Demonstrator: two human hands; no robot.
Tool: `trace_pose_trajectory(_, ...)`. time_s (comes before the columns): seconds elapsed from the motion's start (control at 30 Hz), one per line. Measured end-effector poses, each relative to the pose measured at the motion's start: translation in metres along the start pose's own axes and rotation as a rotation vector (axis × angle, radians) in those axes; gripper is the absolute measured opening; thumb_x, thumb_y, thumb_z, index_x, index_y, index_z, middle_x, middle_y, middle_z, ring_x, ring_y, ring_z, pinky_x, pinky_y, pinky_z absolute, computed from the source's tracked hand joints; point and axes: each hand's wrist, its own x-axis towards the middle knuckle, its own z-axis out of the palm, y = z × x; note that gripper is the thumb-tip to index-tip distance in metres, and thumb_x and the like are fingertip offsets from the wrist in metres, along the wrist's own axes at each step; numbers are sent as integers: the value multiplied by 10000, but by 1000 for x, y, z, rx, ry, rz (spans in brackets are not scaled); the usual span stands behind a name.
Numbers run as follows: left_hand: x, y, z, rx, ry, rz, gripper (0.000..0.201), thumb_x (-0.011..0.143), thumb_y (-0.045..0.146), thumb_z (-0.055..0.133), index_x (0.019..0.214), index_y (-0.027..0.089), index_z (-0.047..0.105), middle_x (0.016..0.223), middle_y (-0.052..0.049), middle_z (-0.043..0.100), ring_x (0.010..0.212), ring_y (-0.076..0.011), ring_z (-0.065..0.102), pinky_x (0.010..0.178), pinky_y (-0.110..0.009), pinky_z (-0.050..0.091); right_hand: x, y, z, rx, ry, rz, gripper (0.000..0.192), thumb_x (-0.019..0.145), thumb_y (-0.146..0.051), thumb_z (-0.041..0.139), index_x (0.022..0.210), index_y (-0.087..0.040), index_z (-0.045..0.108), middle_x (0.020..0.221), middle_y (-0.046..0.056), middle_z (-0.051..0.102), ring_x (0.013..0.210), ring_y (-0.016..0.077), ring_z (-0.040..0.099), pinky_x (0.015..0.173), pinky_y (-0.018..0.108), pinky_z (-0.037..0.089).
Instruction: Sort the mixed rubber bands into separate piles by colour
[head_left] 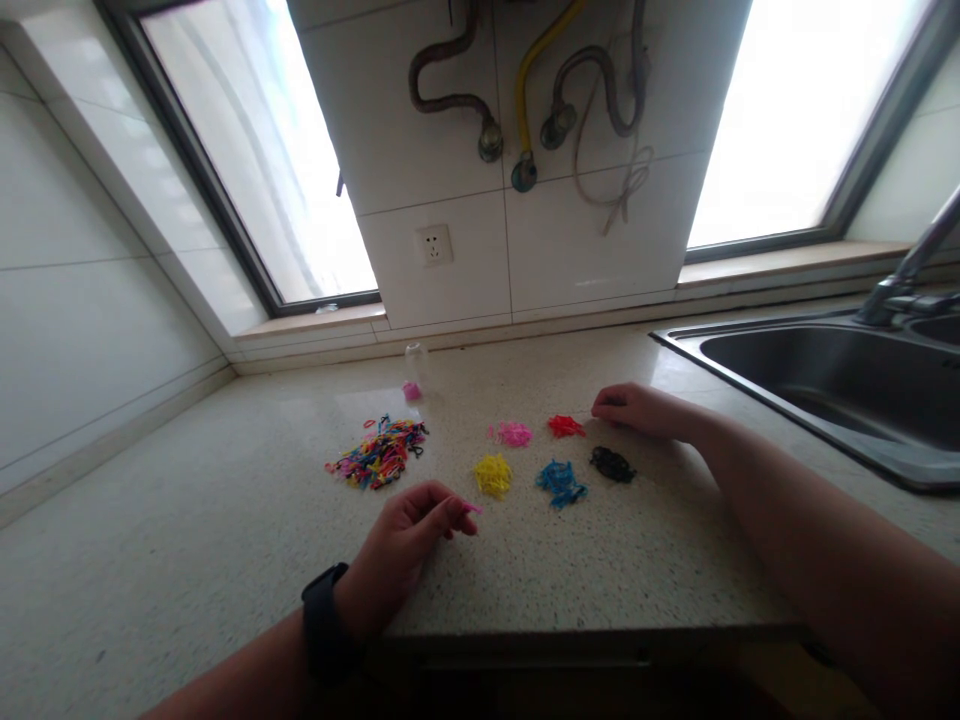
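My left hand [420, 525], with a dark watch on the wrist, is closed in a pinch on a pink rubber band [471, 508] in front of the yellow pile. Beyond it lies a heap of mixed-colour rubber bands [381, 452]. Sorted piles sit to its right: yellow bands [493, 476], pink bands [515, 434], red bands [565, 427], blue bands [561, 483] and black bands [612, 464]. My right hand [637, 410] rests just right of the red pile, its fingers curled together; anything between the fingertips is hidden.
A clear container [415, 362] stands near the wall with a pink object [412, 391] beside it. A steel sink [795, 400] with a faucet [900, 285] is set into the speckled counter [225, 560] at right. A socket [434, 244] and hoses are on the tiled wall.
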Motion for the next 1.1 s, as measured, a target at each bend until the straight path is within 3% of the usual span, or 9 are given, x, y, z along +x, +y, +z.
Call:
trace_pose_trajectory(0.27,-1,4,3,-6,44,-15,303,844,461,677,778,166,671,743,-47,700,689,-145,588,692,-269,442,-3,-8,1,-23,26,-63,425,820,-580,557,867,-174,673,693,31,629,602,148,513,567,281,382)
trace_pose_trajectory(0.5,4,0,0,17,32,-5,314,862,467,653,783,164,665,747,-42,696,681,-137,568,676,-257,435,-21,-72,15,8,213,-281,311,884,-482,550,877,-191,658,670,-1,574,612,127,483,583,262,367)
trace_pose_trajectory(0.67,6,0,0,84,42,-41,323,877,480,624,802,166,644,759,-38,693,660,-134,556,652,-255,432,-34,-126,48,180,101,-495,247,888,-427,604,927,-192,667,646,-28,528,580,102,458,529,227,356)
trace_pose_trajectory(0.77,7,5,2,132,34,-80,334,871,494,622,803,167,628,760,-37,692,654,-138,561,642,-258,433,-39,-146,63,149,26,-607,207,861,-383,663,965,-205,685,691,-24,568,601,98,497,559,224,389)
trace_pose_trajectory(0.93,8,6,4,227,-16,-91,352,870,518,606,816,171,622,760,-32,689,652,-144,563,624,-260,419,-41,-156,71,47,-48,-721,215,811,-384,739,960,-229,722,794,0,637,686,116,559,622,233,422)
trace_pose_trajectory(1.1,8,4,4,292,-43,-93,365,887,525,576,822,168,620,762,-30,684,668,-149,558,636,-265,416,-43,-160,73,9,-32,-763,192,826,-363,733,943,-211,733,782,3,649,667,109,557,622,229,421)
